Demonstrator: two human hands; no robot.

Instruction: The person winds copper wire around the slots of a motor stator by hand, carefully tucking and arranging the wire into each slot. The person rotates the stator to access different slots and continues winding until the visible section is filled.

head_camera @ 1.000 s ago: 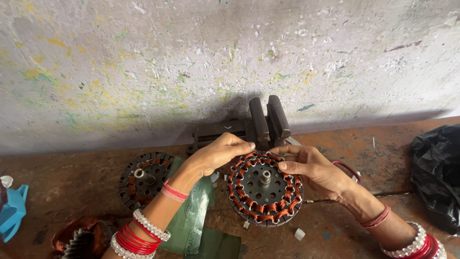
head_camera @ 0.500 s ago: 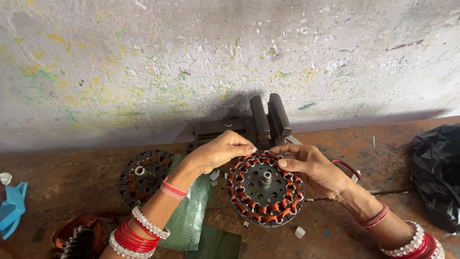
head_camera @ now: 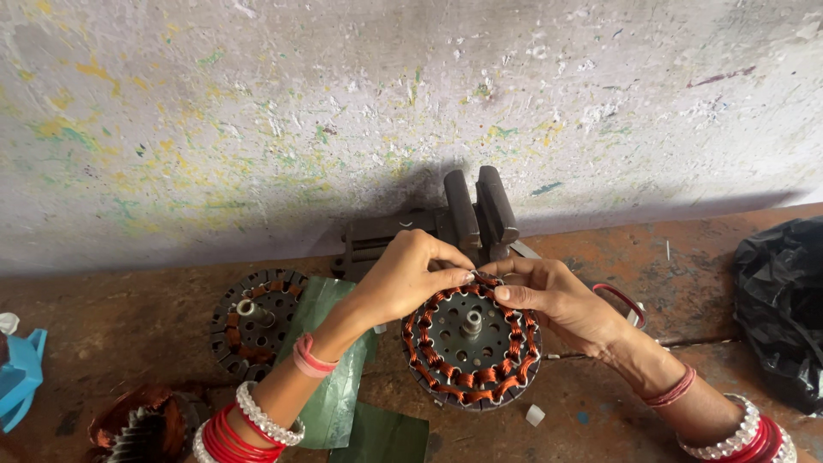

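Nearest, along the bottom edge, both forearms came into view, each wrist stacked with red and white bangles; a coil of copper wire point(head_camera: 129, 416) lay at the lower left corner, and sheets of green insulating paper point(head_camera: 339, 377) were spread on the rusty brown work surface point(head_camera: 600, 403) beneath the left forearm; a small white scrap point(head_camera: 535, 415) sat just beside the lower right rim of the wound stator point(head_camera: 471, 351). That stator, a round dark disc ringed with copper-coloured windings and with a short shaft at its middle, lay flat on the surface between the two arms; the left hand point(head_camera: 407, 279) arched over its upper left edge, thumb and fingers pinched together at the top rim on what seemed a thin strand of wire, too fine to make out for certain; the right hand point(head_camera: 557, 296) rested against the upper right rim, its fingers curled and closed toward the same spot, so that the two sets of fingertips nearly met. Left of this, a second stator point(head_camera: 255, 321), only partly wound, lay on the surface near the green paper; a blue plastic piece point(head_camera: 19, 377) showed at the far left edge, and a black plastic bag point(head_camera: 780, 309) bulked at the right. Behind the hands stood a dark metal bench vise point(head_camera: 476, 210), and beyond it rose a pale, paint-flecked wall point(head_camera: 343, 103).
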